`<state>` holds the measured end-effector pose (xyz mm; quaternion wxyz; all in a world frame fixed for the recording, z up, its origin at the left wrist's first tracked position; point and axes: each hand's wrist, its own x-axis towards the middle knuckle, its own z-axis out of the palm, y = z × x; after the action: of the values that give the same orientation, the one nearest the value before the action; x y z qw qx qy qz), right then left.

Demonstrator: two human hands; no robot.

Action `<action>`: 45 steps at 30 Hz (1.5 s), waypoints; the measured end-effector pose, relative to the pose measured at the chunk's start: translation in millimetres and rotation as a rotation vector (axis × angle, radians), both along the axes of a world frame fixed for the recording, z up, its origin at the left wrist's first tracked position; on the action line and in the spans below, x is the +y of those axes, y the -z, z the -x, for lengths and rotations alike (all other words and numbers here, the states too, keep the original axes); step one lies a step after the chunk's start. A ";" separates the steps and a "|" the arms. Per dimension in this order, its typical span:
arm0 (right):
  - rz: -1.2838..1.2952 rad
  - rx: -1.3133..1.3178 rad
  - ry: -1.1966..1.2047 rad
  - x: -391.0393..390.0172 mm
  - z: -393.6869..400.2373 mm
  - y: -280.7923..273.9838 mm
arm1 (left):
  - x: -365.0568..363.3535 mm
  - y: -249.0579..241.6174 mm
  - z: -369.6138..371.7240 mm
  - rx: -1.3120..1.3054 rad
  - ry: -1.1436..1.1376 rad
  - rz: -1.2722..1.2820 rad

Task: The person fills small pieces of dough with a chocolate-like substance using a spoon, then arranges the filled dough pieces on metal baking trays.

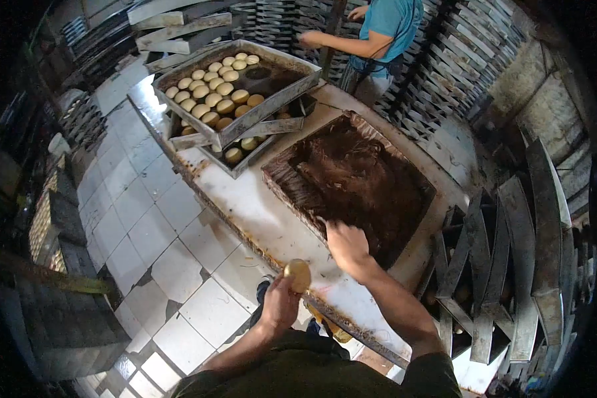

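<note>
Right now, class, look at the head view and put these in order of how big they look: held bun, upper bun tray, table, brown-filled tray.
1. Table
2. Brown-filled tray
3. Upper bun tray
4. Held bun, clearly smallest, though it looks nearer the camera than the trays.

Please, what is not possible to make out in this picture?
All in the head view:
- Whether the right hand grips a tool: its own back hides the fingertips.
- The underside of the round piece: turned away, by the left hand.
- Much of the lower tray: the upper tray covers it.
- The co-worker's head: cut off by the top edge.
</note>
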<state>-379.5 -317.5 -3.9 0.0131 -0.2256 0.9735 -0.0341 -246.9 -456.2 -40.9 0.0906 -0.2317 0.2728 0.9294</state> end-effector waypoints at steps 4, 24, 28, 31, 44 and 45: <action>0.266 -0.002 0.154 4.6 -43.0 -51.1 | -25.5 27.8 40.8 0.087 0.045 -0.036; 0.663 0.387 0.333 142.0 -160.3 76.2 | 95.0 -36.9 -49.2 0.168 0.386 -0.322; 1.213 -0.696 0.301 147.2 -194.4 12.3 | 119.9 -28.9 -101.2 0.317 0.479 -0.048; 0.991 -0.376 -0.054 140.8 -235.4 -28.1 | 122.5 -13.2 -134.9 0.300 0.454 0.353; 0.831 -0.584 0.129 214.8 -387.5 -70.5 | 167.6 -28.5 -239.3 0.566 0.900 0.461; 0.947 -0.345 0.155 220.9 -400.5 -60.4 | 183.7 -33.0 -246.7 0.484 0.740 0.392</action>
<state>21.0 -96.6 56.5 0.0674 -0.1252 0.8489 -0.5090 -0.2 -272.5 -7.8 0.3039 0.0911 0.5200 0.7930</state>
